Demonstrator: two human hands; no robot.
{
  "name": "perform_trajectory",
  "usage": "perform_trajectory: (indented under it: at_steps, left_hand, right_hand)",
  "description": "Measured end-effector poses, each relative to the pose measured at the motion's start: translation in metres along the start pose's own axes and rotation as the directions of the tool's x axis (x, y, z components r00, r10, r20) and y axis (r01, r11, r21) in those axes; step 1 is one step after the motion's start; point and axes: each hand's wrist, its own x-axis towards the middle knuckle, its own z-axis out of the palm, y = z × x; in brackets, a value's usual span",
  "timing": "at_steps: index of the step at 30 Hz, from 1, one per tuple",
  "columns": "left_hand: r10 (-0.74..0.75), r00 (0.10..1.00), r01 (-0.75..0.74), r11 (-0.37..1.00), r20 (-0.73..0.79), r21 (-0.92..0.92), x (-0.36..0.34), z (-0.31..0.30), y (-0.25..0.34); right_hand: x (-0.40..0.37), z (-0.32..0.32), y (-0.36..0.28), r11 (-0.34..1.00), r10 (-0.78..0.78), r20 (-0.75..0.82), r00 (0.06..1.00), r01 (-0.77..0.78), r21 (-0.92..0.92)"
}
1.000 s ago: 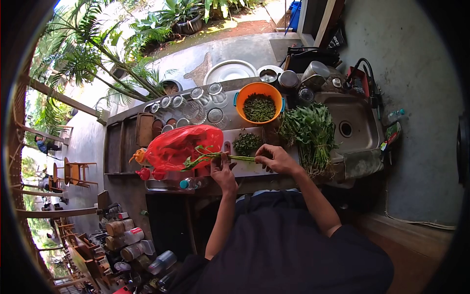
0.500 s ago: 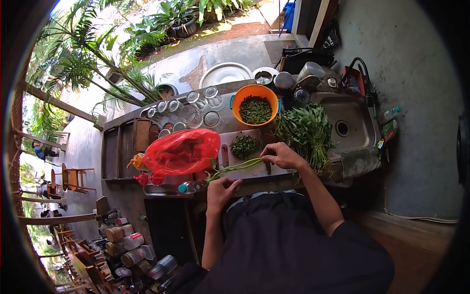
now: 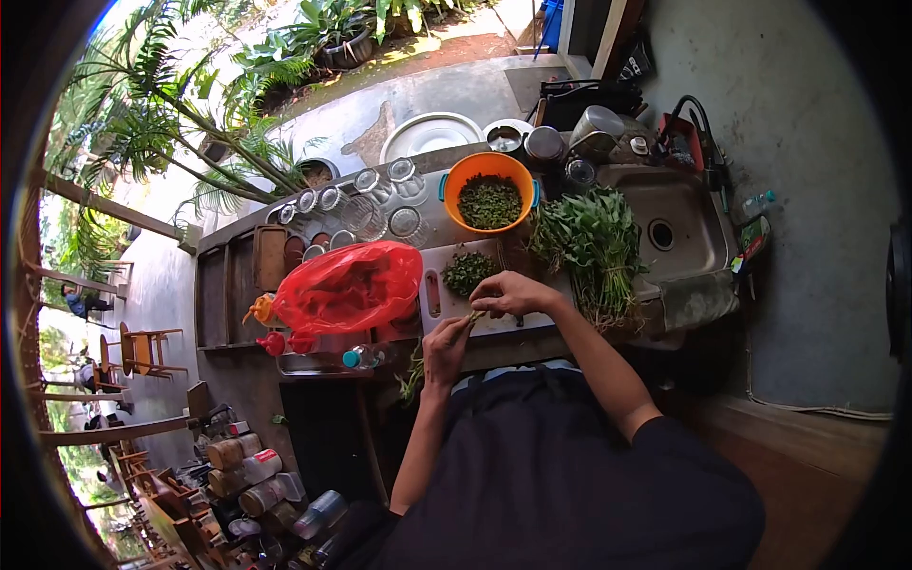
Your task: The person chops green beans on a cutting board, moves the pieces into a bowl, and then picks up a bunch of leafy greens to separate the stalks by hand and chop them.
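You held a leafy stem point(image 3: 412, 372) low over the near edge of the white cutting board point(image 3: 433, 260), its leafy end hanging down on the far side of your left hand point(image 3: 445, 351) and its other end pointing up toward your right. Your left fingers were closed around the stem, the thumb laid along it, while your right hand point(image 3: 515, 294) had a narrow pinch on the upper end, its fingertips almost meeting your left thumb. Just beyond your fingers, a small heap of chopped greens point(image 3: 469, 274) lay on the board, and past that stood an orange bowl point(image 3: 455, 180) with more cut greens inside. To your right, a big bundle of long-stemmed greens point(image 3: 591, 237) lay between the board and the sink point(image 3: 701, 214), roots toward you. On your left, an open red plastic bag point(image 3: 351, 285) sat beside the board, with a clear bottle point(image 3: 378, 355) lying near it, its teal cap pointing left.
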Motion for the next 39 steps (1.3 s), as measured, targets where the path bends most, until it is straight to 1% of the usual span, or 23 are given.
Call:
perform_trajectory:
  at_steps: [1, 2, 3, 4, 5, 8, 11, 12, 14, 15, 17, 18, 20, 21, 23, 24, 26, 29, 30, 32, 33, 35, 39]
  left_hand:
    - [-0.043, 0.999, 0.042, 0.999, 0.018, 0.015, -0.006, -0.001, -0.008]
    - [-0.088, 0.996, 0.087, 0.996, 0.034, 0.03, -0.013, -0.002, -0.016]
    - [-0.092, 0.995, 0.091, 0.995, 0.03, 0.031, -0.017, -0.006, -0.017]
    - [-0.117, 0.993, 0.116, 0.992, 0.031, 0.046, -0.021, -0.009, -0.018]
    - [-0.142, 0.989, 0.139, 0.988, 0.035, 0.059, -0.025, -0.011, -0.018]
    - [-0.136, 0.988, 0.132, 0.989, 0.066, 0.062, -0.031, -0.011, -0.028]
    - [-0.133, 0.986, 0.124, 0.988, 0.101, 0.093, -0.026, -0.004, -0.034]
    - [-0.131, 0.986, 0.121, 0.988, 0.103, 0.094, -0.022, 0.0, -0.037]
    - [-0.082, 0.985, 0.064, 0.991, 0.15, 0.119, -0.009, 0.015, -0.042]
    - [-0.077, 0.986, 0.06, 0.991, 0.15, 0.117, -0.003, 0.025, -0.047]
    - [-0.044, 0.977, 0.018, 0.992, 0.21, 0.122, 0.008, 0.048, -0.058]
    - [-0.035, 0.977, 0.01, 0.993, 0.211, 0.118, 0.012, 0.059, -0.064]
    - [-0.005, 0.969, -0.032, 0.989, 0.246, 0.147, 0.018, 0.08, -0.074]
    - [0.004, 0.968, -0.04, 0.989, 0.25, 0.141, 0.019, 0.087, -0.078]
    - [0.019, 0.969, -0.07, 0.978, 0.248, 0.198, 0.019, 0.098, -0.086]
    - [0.022, 0.967, -0.073, 0.978, 0.253, 0.194, 0.019, 0.103, -0.09]
    - [0.057, 0.979, -0.099, 0.972, 0.193, 0.211, 0.019, 0.109, -0.096]
    - [0.088, 0.982, -0.129, 0.96, 0.169, 0.248, 0.022, 0.109, -0.088]
    - [0.092, 0.98, -0.135, 0.96, 0.177, 0.247, 0.021, 0.112, -0.09]
    - [0.009, 0.996, -0.029, 0.971, 0.086, 0.238, 0.018, 0.119, -0.092]
    - [0.013, 0.996, -0.035, 0.972, 0.093, 0.233, 0.018, 0.12, -0.092]
    - [-0.062, 0.995, 0.048, 0.985, 0.076, 0.166, 0.017, 0.12, -0.095]
    - [-0.067, 0.995, 0.055, 0.987, 0.075, 0.154, 0.016, 0.123, -0.102]
  right_hand:
    - [0.0, 0.001, 0.011, 0.996, 0.059, -0.067, 0.996, -0.054, 0.074]
    - [0.002, 0.001, 0.025, 0.996, 0.059, -0.062, 0.996, -0.055, 0.074]
    - [0.006, 0.002, 0.043, 0.986, 0.14, -0.284, 0.949, -0.158, -0.044]
    - [0.009, 0.004, 0.065, 0.95, 0.182, -0.499, 0.847, -0.283, -0.133]
    - [0.011, 0.009, 0.091, 0.909, 0.099, -0.587, 0.804, -0.313, -0.276]
    - [0.026, 0.026, 0.144, 0.839, 0.044, -0.666, 0.745, -0.389, -0.38]
    - [0.025, 0.028, 0.138, 0.852, 0.082, -0.706, 0.703, -0.418, -0.317]
    - [0.022, 0.025, 0.134, 0.853, 0.083, -0.708, 0.701, -0.418, -0.314]
    - [0.009, 0.01, 0.122, 0.91, 0.188, -0.569, 0.801, -0.36, -0.205]
    - [-0.001, 0.009, 0.113, 0.91, 0.185, -0.573, 0.799, -0.359, -0.206]
    - [-0.023, 0.01, 0.101, 0.912, 0.41, -0.475, 0.779, -0.341, 0.229]
    - [-0.027, 0.013, 0.114, 0.913, 0.407, -0.483, 0.775, -0.337, 0.228]
    - [-0.033, 0.025, 0.158, 0.941, 0.073, -0.729, 0.681, -0.29, -0.177]
    - [-0.042, 0.03, 0.154, 0.94, 0.073, -0.736, 0.673, -0.293, -0.175]
    - [-0.067, 0.04, 0.132, 0.925, -0.124, -0.757, 0.642, -0.201, -0.322]
    - [-0.077, 0.042, 0.116, 0.925, -0.122, -0.761, 0.637, -0.205, -0.319]
    - [-0.091, 0.047, 0.092, 0.886, 0.044, -0.615, 0.788, -0.315, -0.34]
    - [-0.088, 0.06, 0.113, 0.843, 0.014, -0.554, 0.832, -0.308, -0.441]
    - [-0.087, 0.064, 0.115, 0.845, 0.017, -0.56, 0.828, -0.311, -0.435]
    - [-0.086, 0.07, 0.119, 0.836, -0.009, -0.518, 0.855, -0.277, -0.473]
    - [-0.085, 0.072, 0.12, 0.837, -0.005, -0.526, 0.851, -0.284, -0.468]
    - [-0.086, 0.075, 0.122, 0.801, -0.037, -0.502, 0.864, -0.274, -0.532]
    - [-0.086, 0.078, 0.127, 0.75, -0.054, -0.513, 0.857, -0.304, -0.587]
